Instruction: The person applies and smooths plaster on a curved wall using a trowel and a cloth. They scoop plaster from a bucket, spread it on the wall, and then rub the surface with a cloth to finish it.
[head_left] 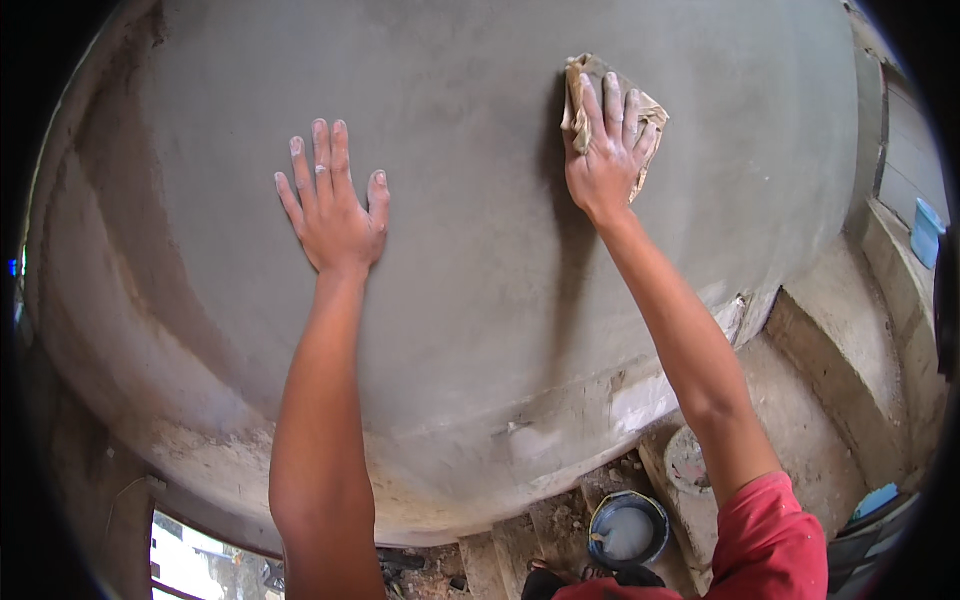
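The grey plastered wall (480, 250) fills nearly everything in front of the person, and both bare arms stretch straight up to it from six o'clock. The left hand (335, 205) lies flat on it at about ten o'clock, fingers straight and slightly spread, holding nothing; the right hand (605, 150) at one o'clock presses a crumpled tan cloth (585, 75) against the plaster, its spread fingers (612, 100) lying over the cloth, which shows above and beside them. Down at five o'clock sits a small round bucket (628, 528) of pale liquid

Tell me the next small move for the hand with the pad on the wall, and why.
Probably slide the right hand and its tan pad sideways across the grey plastered wall: the pad lies flat, pressed by spread fingers, while the left hand braces.
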